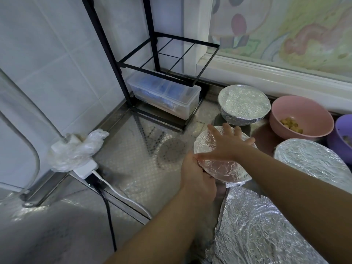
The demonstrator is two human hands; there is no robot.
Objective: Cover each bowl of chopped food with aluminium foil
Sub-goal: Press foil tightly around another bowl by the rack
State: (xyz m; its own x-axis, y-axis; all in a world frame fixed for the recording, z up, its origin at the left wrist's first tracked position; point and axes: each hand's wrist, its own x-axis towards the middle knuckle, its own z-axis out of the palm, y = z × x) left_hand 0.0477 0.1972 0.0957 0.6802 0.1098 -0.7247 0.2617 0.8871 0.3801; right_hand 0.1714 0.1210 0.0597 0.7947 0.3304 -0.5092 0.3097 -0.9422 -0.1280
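Patterned steel counter [133,168], set in a white-tiled corner. Centre right of the frame: your right hand [228,143] lies flat on the round foil-covered bowl [222,168], fingers spread across its top. Your left hand [198,176] grips the bowl's lower-left rim, fingers curled under it (tips hidden). Upper right: a pink plastic bowl [304,109] of yellow chopped food stands uncovered beside a second foil-wrapped bowl [243,103].
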